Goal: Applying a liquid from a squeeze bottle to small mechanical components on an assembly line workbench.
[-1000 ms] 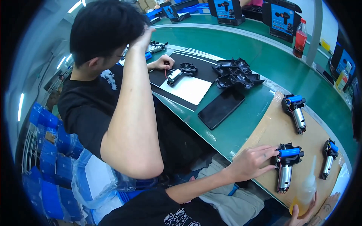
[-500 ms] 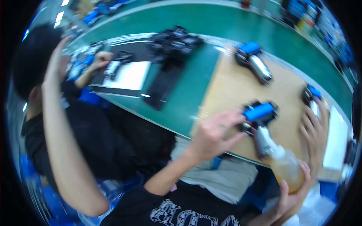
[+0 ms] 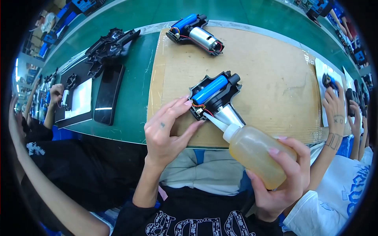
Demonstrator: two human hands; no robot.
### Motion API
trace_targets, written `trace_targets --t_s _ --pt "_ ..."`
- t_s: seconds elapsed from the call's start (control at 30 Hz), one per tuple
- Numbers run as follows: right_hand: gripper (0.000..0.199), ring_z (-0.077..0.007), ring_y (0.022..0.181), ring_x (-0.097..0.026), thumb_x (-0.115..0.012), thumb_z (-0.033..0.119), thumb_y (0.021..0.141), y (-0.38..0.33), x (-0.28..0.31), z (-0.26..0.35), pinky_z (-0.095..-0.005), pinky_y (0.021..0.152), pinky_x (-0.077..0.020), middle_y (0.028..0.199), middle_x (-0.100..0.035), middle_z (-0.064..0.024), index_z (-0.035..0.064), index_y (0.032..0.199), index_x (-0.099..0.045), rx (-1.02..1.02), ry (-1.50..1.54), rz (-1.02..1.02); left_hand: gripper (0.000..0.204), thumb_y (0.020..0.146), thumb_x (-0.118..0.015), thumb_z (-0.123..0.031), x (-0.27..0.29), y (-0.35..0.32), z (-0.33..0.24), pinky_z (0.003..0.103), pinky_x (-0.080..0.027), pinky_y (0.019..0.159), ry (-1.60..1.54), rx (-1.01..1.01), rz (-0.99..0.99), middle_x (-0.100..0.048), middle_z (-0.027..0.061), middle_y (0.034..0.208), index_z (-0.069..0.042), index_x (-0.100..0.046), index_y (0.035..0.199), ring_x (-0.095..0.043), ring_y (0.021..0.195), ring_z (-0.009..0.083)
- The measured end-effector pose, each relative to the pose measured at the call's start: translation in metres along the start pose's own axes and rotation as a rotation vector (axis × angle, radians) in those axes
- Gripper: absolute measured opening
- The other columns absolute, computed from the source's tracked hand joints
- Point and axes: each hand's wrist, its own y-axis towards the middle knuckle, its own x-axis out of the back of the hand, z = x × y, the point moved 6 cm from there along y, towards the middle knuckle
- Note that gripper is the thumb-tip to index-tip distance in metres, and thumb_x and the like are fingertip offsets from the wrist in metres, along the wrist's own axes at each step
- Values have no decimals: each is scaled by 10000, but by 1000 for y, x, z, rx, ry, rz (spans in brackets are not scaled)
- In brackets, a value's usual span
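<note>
My left hand [image 3: 167,129] rests on the cardboard sheet [image 3: 271,82], its fingertips touching the near end of a black tool half-shell [image 3: 214,94] that holds a blue cylinder cell and a silver motor. My right hand [image 3: 279,181] grips a squeeze bottle of yellowish liquid [image 3: 256,151]. The bottle's white nozzle points at the wired end of the shell, right by my left fingertips. A second assembly with a blue cell and silver motor [image 3: 195,33] lies at the far edge of the cardboard.
A dark phone [image 3: 108,94] and a pile of black shell parts [image 3: 108,47] lie on the green table to the left. A person at the left handles a small part over a white sheet [image 3: 80,100]. Another person's hand [image 3: 334,110] rests at the right.
The view has swung right and down onto the cardboard. My right hand has brought the bottle up, so its nozzle now reaches the shell. My left hand stays on the shell.
</note>
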Motion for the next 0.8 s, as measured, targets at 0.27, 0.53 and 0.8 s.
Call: trace_targets --t_s 0.27,0.53,0.8 --pt "564 -385 1047 -628 -834 153 620 9 -6 18 -464 926 -505 1164 -615 -243 34 1138 -649 39 -60 53 442 747 -871 -124 15 -2 0 410 -569 931 -24 83 32 -723 160 1136 -31 -688 1138 -700 1082 330" --pt "713 -422 1200 -581 -918 186 702 4 2 24 -473 1062 -444 1281 -607 -237 -25 1298 -588 89 -44 128 464 761 -865 -165 7 -9 -3 396 -577 920 -37 71 -30 -701 163 1222 -29 -662 1155 -693 1097 332" --pt "731 -372 1121 -650 -915 98 738 -15 -4 -2 -428 979 -549 1302 -606 -232 -58 1349 -545 -149 129 73 483 815 -809 -169 6 -13 1 437 -551 957 -78 61 -17 -672 206 1225 -27 -615 1234 -660 1125 375"
